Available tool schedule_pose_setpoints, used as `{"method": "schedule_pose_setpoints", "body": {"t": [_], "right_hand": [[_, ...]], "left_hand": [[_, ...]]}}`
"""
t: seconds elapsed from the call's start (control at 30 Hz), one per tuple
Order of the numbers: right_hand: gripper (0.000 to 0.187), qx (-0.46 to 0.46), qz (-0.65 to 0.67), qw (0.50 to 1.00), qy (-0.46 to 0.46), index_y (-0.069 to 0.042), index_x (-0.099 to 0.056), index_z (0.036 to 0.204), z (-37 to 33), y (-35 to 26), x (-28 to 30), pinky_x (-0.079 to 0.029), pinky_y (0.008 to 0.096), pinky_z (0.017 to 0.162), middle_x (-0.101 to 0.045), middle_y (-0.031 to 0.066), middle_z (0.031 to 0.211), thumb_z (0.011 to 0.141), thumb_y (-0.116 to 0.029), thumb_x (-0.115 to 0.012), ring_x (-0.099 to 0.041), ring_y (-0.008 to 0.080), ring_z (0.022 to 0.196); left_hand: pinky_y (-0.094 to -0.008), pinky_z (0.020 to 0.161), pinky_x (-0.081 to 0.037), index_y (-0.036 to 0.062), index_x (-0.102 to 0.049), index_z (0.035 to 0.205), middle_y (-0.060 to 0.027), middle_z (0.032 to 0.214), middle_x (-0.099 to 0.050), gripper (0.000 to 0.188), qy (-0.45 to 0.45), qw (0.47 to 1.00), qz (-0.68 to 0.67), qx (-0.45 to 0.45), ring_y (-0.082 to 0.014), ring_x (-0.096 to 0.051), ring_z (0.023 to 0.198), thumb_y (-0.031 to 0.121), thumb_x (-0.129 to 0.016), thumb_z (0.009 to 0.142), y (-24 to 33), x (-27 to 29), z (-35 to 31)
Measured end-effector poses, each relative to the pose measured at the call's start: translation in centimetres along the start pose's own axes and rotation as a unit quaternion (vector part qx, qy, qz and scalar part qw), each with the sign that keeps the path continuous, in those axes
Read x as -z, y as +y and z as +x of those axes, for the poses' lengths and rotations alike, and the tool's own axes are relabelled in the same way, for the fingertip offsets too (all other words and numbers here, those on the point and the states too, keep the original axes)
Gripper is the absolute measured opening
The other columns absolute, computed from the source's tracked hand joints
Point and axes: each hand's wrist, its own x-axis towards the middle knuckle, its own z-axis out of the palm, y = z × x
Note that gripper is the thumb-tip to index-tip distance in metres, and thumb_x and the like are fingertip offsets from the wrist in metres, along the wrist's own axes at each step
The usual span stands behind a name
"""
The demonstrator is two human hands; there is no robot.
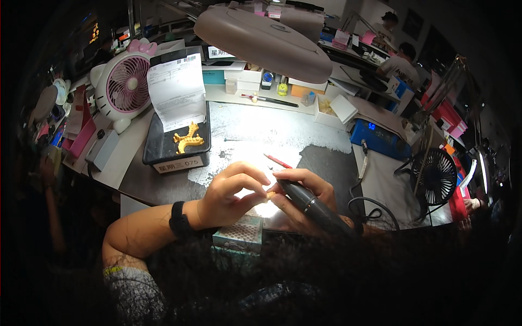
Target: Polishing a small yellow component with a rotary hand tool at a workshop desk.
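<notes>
My right hand (pixel 322 190) is wrapped round a thick black rotary handpiece (pixel 314 211), which slants up and left. Its tip end meets my left hand (pixel 228 198), whose thumb and forefinger pinch a small yellow-orange piece (pixel 270 194). Glare and fingers hide most of that piece, so its exact kind is unclear. Beyond my left hand, a black tray (pixel 150 156) holds yellow dental models (pixel 190 142) and a printed paper sheet (pixel 175 81). A thin red tool (pixel 278 161) lies just behind my hands on the bright worktop (pixel 244 127).
A large lamp (pixel 261 46) hangs over the bench. A pink-and-white fan (pixel 126 84) stands left, a black fan (pixel 434 171) right. A blue control box (pixel 375 138) trails a cable (pixel 363 165). Below my hands is a perforated box (pixel 239 232). People work at the back right.
</notes>
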Motion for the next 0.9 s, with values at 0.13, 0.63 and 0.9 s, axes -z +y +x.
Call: {"method": "schedule_pose_setpoints", "body": {"t": [0.13, 0.63, 0.9], "right_hand": [[0.034, -0.002, -0.008, 1.000, -0.006, -0.002, -0.066, 0.116, 0.11, -0.15, 0.04, -0.055, 0.0262, 0.078, -0.072, 0.0088, 0.085, 0.084, 0.000, -0.077, -0.069, 0.0111, 0.078], [0.034, 0.012, -0.016, 1.000, -0.015, -0.001, -0.066, 0.116, -0.04, 0.24, 0.19, -0.055, 0.0241, 0.074, -0.071, 0.0085, 0.086, 0.084, 0.000, -0.077, -0.068, 0.0100, 0.078], [0.033, 0.016, -0.018, 1.000, -0.011, -0.002, -0.066, 0.116, 0.07, 0.11, 0.11, -0.055, 0.0243, 0.076, -0.071, 0.0082, 0.085, 0.084, -0.001, -0.077, -0.067, 0.0095, 0.077]], "left_hand": [[-0.0343, 0.079, -0.053, 0.0070, -0.066, 0.096, -0.0086, 0.102, -0.065, 0.022, -0.001, 1.000, -0.005, 0.004, -0.0242, -0.065, 0.092, -0.002, -0.079, 0.081, -0.03, 0.11, -0.09], [-0.0344, 0.079, -0.053, 0.0073, -0.067, 0.096, -0.0083, 0.102, -0.065, 0.022, -0.002, 1.000, -0.016, 0.006, -0.0240, -0.065, 0.093, -0.003, -0.079, 0.081, -0.09, -0.05, -0.11], [-0.0344, 0.079, -0.053, 0.0071, -0.067, 0.096, -0.0087, 0.102, -0.066, 0.022, 0.001, 1.000, -0.011, 0.003, -0.0238, -0.065, 0.093, -0.003, -0.079, 0.081, -0.28, 0.02, -0.18]]}}
